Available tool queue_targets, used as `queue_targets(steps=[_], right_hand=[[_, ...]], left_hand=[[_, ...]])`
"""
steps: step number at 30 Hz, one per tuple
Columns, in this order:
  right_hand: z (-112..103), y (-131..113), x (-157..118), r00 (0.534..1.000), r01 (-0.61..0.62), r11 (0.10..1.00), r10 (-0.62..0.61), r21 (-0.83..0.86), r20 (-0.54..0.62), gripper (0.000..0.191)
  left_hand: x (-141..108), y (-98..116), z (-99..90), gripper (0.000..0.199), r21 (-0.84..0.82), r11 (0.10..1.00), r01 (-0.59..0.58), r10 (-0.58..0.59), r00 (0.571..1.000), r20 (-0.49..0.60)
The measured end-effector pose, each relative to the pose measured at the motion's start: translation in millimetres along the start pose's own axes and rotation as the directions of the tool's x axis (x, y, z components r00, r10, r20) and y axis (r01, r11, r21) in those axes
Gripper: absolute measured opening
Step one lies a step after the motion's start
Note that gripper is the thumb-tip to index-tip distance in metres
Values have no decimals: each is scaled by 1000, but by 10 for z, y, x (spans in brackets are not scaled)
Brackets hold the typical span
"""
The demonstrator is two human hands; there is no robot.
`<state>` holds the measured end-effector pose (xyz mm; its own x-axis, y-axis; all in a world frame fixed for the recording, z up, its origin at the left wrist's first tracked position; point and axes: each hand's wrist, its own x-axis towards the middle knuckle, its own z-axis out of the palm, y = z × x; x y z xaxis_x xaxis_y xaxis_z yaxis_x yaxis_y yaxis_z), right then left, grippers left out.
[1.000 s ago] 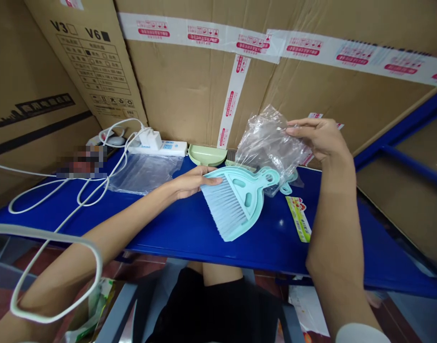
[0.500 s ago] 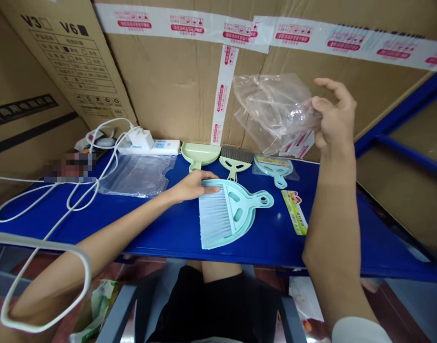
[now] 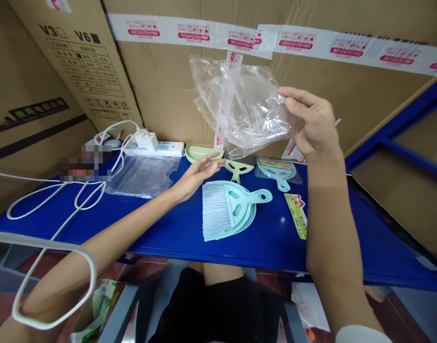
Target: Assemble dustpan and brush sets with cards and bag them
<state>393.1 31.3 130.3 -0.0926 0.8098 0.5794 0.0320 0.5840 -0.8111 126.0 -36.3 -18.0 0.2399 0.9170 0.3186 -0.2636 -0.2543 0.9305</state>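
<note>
My right hand (image 3: pixel 313 121) is raised above the table and pinches a clear plastic bag (image 3: pixel 247 105), which spreads out to the left in front of the cardboard. With fingers stretched, my left hand (image 3: pixel 200 176) hovers over the table, holding nothing. Just below it lies a light-blue hand brush (image 3: pixel 236 207) on top of a matching dustpan (image 3: pixel 248 224), bristles to the left, handle to the right. Behind are a green dustpan (image 3: pixel 197 152), partly covered by my left hand, and a green brush (image 3: pixel 238 169), partly behind the bag.
A bagged blue brush set (image 3: pixel 279 174) lies at the back right, with a printed card (image 3: pixel 297 214) nearer me. Another flat clear bag (image 3: pixel 143 176) rests at left, beside a power strip (image 3: pixel 170 149) and looping white cables (image 3: pixel 57 233). Cardboard (image 3: pixel 168 85) stands behind the blue table (image 3: pixel 161 233).
My left hand has let go of the blue brush and dustpan and risen. My right hand has brought the plastic bag leftward. The brush has shifted slightly on the dustpan.
</note>
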Motion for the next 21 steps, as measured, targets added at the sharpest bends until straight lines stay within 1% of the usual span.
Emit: queue_targets(steps=[2,4,6,8,11,13,16,18,19,21], right_hand=[[153,-18,-68,995,-26,1000,26,8,93,43],[272,12,-111,982,-40,998,50,-57,182,48],[345,77,-124,972,-14,987,51,-160,229,49],[378,146,-119,965,28,968,40,-251,259,46],[385,189,-118,938,47,951,63,-305,341,45],[381,163,-136,917,20,954,101,-299,385,49],[376,98,-177,883,-60,959,180,-277,433,63],[377,76,-192,862,-103,954,227,-281,453,69],[378,76,-193,860,-115,951,240,-288,449,70],[381,86,-185,878,-128,947,246,-294,410,69]], left_hand=[[23,116,-46,77,-168,986,-20,21,1000,3],[40,238,-104,84,-235,971,-51,41,998,-47],[51,329,-157,85,-264,962,-69,41,993,-111],[64,357,-189,78,-264,961,-85,42,986,-162],[93,291,-204,62,-191,978,-85,34,966,-256],[122,228,-215,53,-162,984,-75,16,940,-340],[172,181,-265,43,-220,969,-115,6,897,-441],[198,185,-306,39,-262,954,-147,8,884,-468],[207,192,-320,38,-271,950,-155,9,882,-471],[215,210,-333,36,-271,949,-161,17,885,-465]])
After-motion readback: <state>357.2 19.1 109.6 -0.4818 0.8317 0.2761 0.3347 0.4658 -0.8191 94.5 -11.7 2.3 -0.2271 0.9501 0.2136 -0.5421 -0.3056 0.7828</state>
